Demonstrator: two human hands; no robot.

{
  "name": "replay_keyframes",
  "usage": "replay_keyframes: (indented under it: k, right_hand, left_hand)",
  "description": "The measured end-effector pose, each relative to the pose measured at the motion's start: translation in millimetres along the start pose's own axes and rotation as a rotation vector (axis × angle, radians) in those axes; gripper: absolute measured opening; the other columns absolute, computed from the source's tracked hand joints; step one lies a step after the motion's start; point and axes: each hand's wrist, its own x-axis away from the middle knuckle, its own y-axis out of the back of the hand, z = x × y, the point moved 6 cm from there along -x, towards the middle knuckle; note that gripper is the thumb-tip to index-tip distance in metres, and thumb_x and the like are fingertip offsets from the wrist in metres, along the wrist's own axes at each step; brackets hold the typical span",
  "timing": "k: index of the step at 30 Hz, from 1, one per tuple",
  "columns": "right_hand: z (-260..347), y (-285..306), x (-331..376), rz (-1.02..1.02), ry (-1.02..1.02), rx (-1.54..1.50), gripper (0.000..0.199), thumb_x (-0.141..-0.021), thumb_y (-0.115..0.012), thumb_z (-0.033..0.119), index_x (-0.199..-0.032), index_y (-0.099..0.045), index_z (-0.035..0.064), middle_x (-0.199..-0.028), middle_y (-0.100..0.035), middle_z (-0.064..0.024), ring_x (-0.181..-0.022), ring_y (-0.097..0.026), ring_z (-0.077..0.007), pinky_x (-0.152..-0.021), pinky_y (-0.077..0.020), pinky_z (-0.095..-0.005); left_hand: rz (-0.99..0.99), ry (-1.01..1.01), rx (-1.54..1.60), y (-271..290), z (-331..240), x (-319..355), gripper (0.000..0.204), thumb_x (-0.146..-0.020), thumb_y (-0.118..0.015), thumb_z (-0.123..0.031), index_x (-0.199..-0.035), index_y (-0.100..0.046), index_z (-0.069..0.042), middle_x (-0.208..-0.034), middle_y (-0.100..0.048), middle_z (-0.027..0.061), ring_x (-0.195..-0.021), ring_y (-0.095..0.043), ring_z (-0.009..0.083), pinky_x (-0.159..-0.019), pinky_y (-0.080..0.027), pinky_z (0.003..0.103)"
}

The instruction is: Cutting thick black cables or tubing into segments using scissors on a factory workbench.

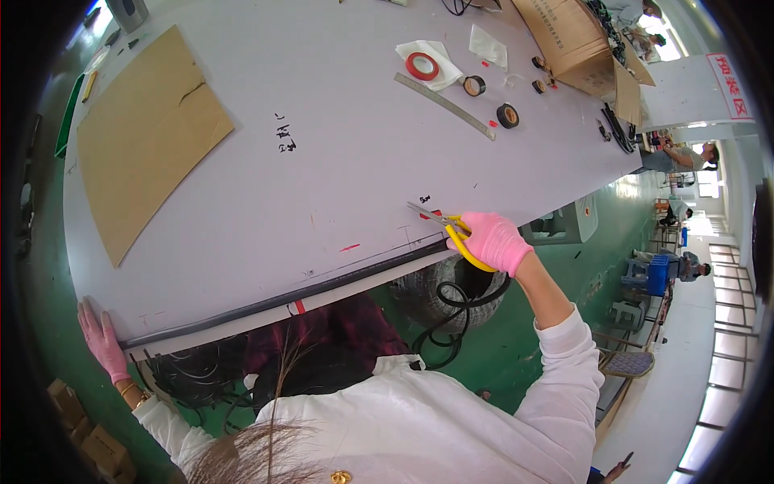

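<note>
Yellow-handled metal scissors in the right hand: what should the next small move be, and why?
Probably turn the yellow-handled metal scissors toward the long black strip, near the pink-gloved right hand holding them: their blades point out over the pale tabletop, off the strip, which lies along the near edge, with the pink-gloved left hand at its left end.

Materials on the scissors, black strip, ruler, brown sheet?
Scissors: bare metal blades, silvery grey; handles likely plastic, solid bright yellow.
Black strip: rubber or flexible plastic, going by its dark, smooth look; can't tell which.
Ruler: probably steel, dull grey, thin and straight-edged.
Brown sheet: looks like cardboard, matte tan with a torn, creased edge.
</note>
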Motion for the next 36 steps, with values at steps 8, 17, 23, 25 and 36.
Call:
replay_keyframes:
  k: [8,17,23,25,36]
  right_hand:
    - [1.4,2.7,-8.5,0.084,-0.056,0.043,0.038,-0.084,-0.065,0.042,-0.093,-0.067,0.0052,-0.082,-0.066,-0.0175,-0.078,-0.064,-0.0363,-0.07,-0.0512,-0.0423]
    - [5.1,7.7,-5.0,0.056,-0.025,0.024,0.029,-0.087,-0.056,0.031,-0.092,-0.069,0.0048,-0.089,-0.069,-0.0183,-0.088,-0.067,-0.0342,-0.077,-0.0529,-0.0416]
    - [0.3,4.5,-3.7,0.046,0.007,-0.023,0.031,-0.087,-0.057,0.034,-0.094,-0.068,0.0058,-0.09,-0.069,-0.0174,-0.089,-0.066,-0.0336,-0.077,-0.0528,-0.0414]
    - [-1.5,0.8,-2.4,-0.015,0.036,-0.045,0.031,-0.087,-0.057,0.035,-0.094,-0.068,0.006,-0.09,-0.069,-0.0173,-0.089,-0.066,-0.0336,-0.078,-0.0527,-0.0416]
    - [-8.9,1.0,3.9,-0.166,0.094,-0.147,0.034,-0.085,-0.06,0.038,-0.089,-0.067,0.0053,-0.084,-0.067,-0.0188,-0.082,-0.065,-0.0369,-0.072,-0.0511,-0.0438]
  left_hand:
    - [-0.009,-0.008,0.009,4.0,-1.4,-1.0,0.053,-0.098,-0.045,-0.032,-0.145,-0.039,-0.009,-0.15,-0.036,0.0169,-0.138,-0.033,0.0336,-0.114,-0.025,0.041]
    - [-0.054,-0.269,0.339,16.2,-243.6,25.0,0.059,-0.076,-0.052,0.001,-0.135,-0.049,-0.001,-0.137,-0.05,0.0163,-0.13,-0.044,0.0335,-0.111,-0.032,0.043]
    - [0.265,-0.664,0.54,47.6,-551.6,85.6,0.026,-0.073,-0.074,-0.031,-0.095,-0.068,-0.019,-0.094,-0.06,0.0031,-0.098,-0.056,0.0255,-0.087,-0.042,0.041]
    - [0.249,-0.654,0.563,45.0,-581.7,88.4,0.023,-0.075,-0.072,-0.034,-0.092,-0.069,-0.019,-0.094,-0.06,0.0027,-0.097,-0.057,0.0255,-0.086,-0.042,0.04]
    - [0.537,-0.54,0.397,39.4,-627.0,81.0,0.032,-0.077,-0.068,-0.041,-0.094,-0.07,-0.014,-0.101,-0.06,0.0081,-0.1,-0.056,0.0269,-0.087,-0.043,0.04]
